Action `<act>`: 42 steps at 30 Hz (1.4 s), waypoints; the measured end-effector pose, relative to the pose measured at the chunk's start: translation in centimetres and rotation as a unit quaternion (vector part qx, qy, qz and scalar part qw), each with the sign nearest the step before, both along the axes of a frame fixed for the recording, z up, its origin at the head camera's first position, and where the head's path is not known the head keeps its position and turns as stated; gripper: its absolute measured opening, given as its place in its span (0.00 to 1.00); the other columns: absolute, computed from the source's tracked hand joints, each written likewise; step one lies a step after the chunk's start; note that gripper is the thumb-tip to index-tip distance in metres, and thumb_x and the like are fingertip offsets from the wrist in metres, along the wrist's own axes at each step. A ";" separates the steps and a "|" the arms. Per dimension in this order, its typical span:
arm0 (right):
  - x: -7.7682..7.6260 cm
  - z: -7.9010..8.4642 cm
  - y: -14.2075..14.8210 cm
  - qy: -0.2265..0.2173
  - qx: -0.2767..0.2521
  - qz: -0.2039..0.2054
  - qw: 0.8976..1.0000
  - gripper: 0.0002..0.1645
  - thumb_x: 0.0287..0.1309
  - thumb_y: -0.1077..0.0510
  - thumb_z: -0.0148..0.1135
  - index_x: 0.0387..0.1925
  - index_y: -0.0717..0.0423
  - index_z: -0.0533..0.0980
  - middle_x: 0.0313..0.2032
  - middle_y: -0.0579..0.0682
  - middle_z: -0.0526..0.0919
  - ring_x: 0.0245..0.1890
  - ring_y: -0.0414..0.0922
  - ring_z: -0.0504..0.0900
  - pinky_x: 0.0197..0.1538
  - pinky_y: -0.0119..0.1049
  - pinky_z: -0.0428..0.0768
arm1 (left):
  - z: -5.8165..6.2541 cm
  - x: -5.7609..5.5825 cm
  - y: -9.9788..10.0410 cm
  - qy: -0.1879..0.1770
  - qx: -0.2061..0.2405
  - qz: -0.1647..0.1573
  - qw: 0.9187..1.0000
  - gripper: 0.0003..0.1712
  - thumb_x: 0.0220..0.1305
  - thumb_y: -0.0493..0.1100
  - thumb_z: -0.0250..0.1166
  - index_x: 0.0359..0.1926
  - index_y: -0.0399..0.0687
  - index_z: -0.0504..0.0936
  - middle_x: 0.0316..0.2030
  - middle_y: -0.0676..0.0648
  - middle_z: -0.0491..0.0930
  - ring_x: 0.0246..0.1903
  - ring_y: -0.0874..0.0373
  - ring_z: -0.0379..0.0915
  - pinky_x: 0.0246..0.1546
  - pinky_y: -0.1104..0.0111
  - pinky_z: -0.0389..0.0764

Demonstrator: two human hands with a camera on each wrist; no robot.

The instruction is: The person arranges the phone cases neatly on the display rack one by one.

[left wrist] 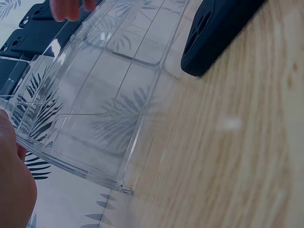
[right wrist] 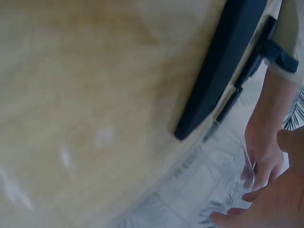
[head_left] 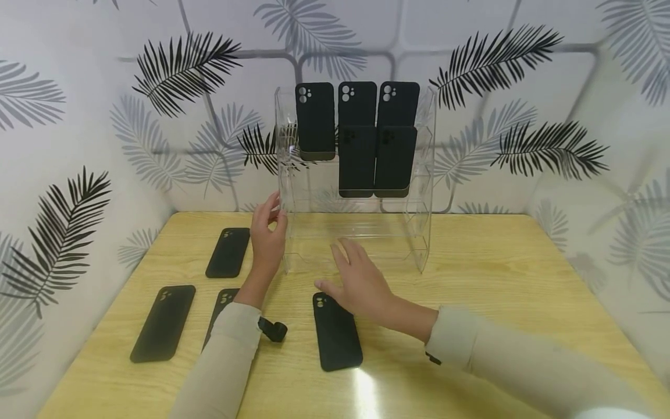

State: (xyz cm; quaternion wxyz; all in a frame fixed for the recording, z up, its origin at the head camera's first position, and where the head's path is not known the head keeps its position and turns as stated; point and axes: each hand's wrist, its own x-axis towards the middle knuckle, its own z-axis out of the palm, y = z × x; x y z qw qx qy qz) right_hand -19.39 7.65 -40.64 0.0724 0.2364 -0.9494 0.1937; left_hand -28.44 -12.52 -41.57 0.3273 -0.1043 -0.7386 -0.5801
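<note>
A clear acrylic tiered display rack (head_left: 356, 235) stands on the table, with several black phone cases (head_left: 357, 160) leaning on its upper tiers. At the rack's left side, my left hand (head_left: 268, 233) holds the side panel's edge; the left wrist view shows the hand (left wrist: 16, 180) against that edge. My right hand (head_left: 361, 285) is in front of the rack, fingers extended and holding nothing. Just below its thumb, another black phone case (head_left: 337, 334) lies flat, camera cutout toward the rack. In the right wrist view, the right hand (right wrist: 270, 204) reaches past a dark case (right wrist: 218, 71).
On the left part of the wooden table (head_left: 487, 302) lie a phone case near the back (head_left: 228, 252), one farther left (head_left: 163, 323), and one partly hidden by the left sleeve (head_left: 222, 305). A leaf-patterned wall (head_left: 209, 174) stands behind the rack.
</note>
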 end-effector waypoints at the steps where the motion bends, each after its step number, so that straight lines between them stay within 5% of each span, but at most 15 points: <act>1: 0.4 -0.3 -0.2 -0.016 0.007 0.003 1.000 0.52 0.66 0.32 0.58 0.76 0.62 0.58 0.76 0.61 0.56 0.77 0.57 0.54 0.71 0.55 0.68 | 0.3 0.4 0.1 -0.001 0.000 -0.001 1.000 0.24 0.72 0.29 0.55 0.67 0.37 0.73 0.55 0.31 0.73 0.53 0.38 0.75 0.57 0.56 0.76; 7: 2.2 -2.1 -0.8 -0.116 0.043 0.006 0.992 0.54 0.65 0.27 0.53 0.77 0.60 0.58 0.77 0.58 0.54 0.77 0.56 0.53 0.63 0.55 0.77 | 1.0 1.0 0.2 -0.007 0.002 -0.004 1.000 0.24 0.72 0.29 0.55 0.67 0.35 0.73 0.55 0.32 0.74 0.52 0.40 0.77 0.55 0.64 0.76; 12: 2.7 -3.0 -1.0 -0.142 0.063 0.016 0.988 0.52 0.65 0.27 0.53 0.75 0.59 0.60 0.77 0.59 0.56 0.77 0.56 0.54 0.64 0.55 0.76 | 0.9 0.9 0.2 -0.002 0.009 -0.011 1.000 0.25 0.72 0.29 0.55 0.68 0.36 0.73 0.55 0.32 0.74 0.52 0.37 0.76 0.54 0.67 0.75; 30: 2.7 -3.9 -2.3 -0.134 0.088 0.006 0.987 0.47 0.63 0.35 0.60 0.72 0.62 0.65 0.70 0.59 0.68 0.71 0.56 0.65 0.65 0.49 0.75 | 1.0 1.0 0.1 0.000 0.010 -0.009 1.000 0.24 0.72 0.29 0.56 0.67 0.37 0.74 0.55 0.30 0.73 0.52 0.38 0.75 0.54 0.69 0.74; 42: 2.9 -3.5 -2.4 -0.093 0.093 0.016 0.991 0.45 0.61 0.42 0.60 0.73 0.60 0.63 0.72 0.61 0.64 0.74 0.56 0.61 0.65 0.50 0.76 | 0.8 0.9 0.1 0.002 0.009 -0.010 1.000 0.24 0.72 0.30 0.55 0.68 0.38 0.73 0.55 0.32 0.74 0.52 0.39 0.76 0.56 0.56 0.76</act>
